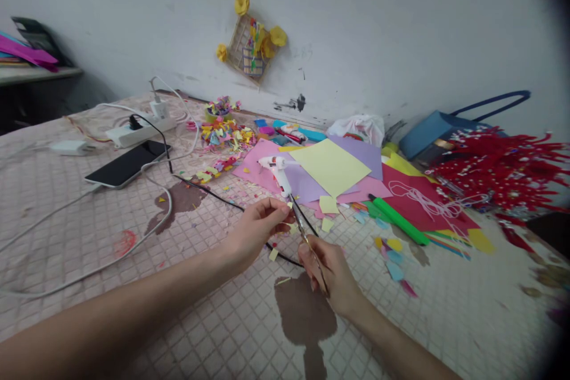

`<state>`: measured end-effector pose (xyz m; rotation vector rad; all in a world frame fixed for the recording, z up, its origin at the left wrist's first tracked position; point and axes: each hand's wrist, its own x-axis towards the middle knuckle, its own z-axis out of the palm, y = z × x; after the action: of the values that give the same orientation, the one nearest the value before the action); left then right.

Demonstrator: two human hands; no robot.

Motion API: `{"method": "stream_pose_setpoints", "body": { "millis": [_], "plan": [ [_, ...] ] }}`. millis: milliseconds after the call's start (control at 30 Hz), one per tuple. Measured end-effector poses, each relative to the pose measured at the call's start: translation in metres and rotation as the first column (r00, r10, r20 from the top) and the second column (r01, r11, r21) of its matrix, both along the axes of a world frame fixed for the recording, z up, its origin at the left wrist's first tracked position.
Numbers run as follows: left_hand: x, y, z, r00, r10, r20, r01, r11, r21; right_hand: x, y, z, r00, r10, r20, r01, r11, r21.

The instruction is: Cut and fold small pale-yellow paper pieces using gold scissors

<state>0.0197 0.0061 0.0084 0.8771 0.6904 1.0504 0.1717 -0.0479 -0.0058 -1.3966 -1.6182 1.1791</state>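
My left hand (260,227) is closed in a pinch, with a small piece of pale yellow paper (290,205) at its fingertips. In my right hand (328,270) is a slim pair of metal scissors (302,230), its blades pointing up and away beside the left fingertips. The fingers partly hide the scissors' handles. Just beyond the blades lies a white glue gun (279,174) on stacked coloured paper. A pale yellow sheet (332,167) tops that stack. Small yellow paper squares (328,205) are scattered near both hands.
A black cable (209,192) runs behind my hands. To the left lie a phone (127,164), white cords and a power strip (140,130). Paper scraps (227,133) are heaped at the back. A green roll (398,221), white string (430,205) and red fuzzy craft pieces (499,169) are on the right.
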Motion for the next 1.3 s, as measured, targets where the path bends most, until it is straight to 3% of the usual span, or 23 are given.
{"method": "stream_pose_setpoints", "body": {
  "millis": [1000, 1167, 1300],
  "plan": [
    [-0.001, 0.003, -0.002, 1.000, -0.006, -0.009, 0.006, 1.000, 0.017, 0.001, 0.000, 0.003, 1.000, -0.014, -0.013, 0.013, 0.999, -0.044],
    [-0.004, 0.009, -0.004, 0.997, -0.073, 0.003, 0.073, 0.997, 0.023, 0.005, 0.001, 0.007, 0.998, 0.018, -0.057, -0.023, 0.996, -0.091],
    [-0.010, 0.018, -0.001, 0.979, -0.200, -0.025, 0.201, 0.979, 0.029, 0.010, 0.003, 0.014, 0.994, 0.073, -0.085, -0.085, 0.985, -0.149]
  ]
}}
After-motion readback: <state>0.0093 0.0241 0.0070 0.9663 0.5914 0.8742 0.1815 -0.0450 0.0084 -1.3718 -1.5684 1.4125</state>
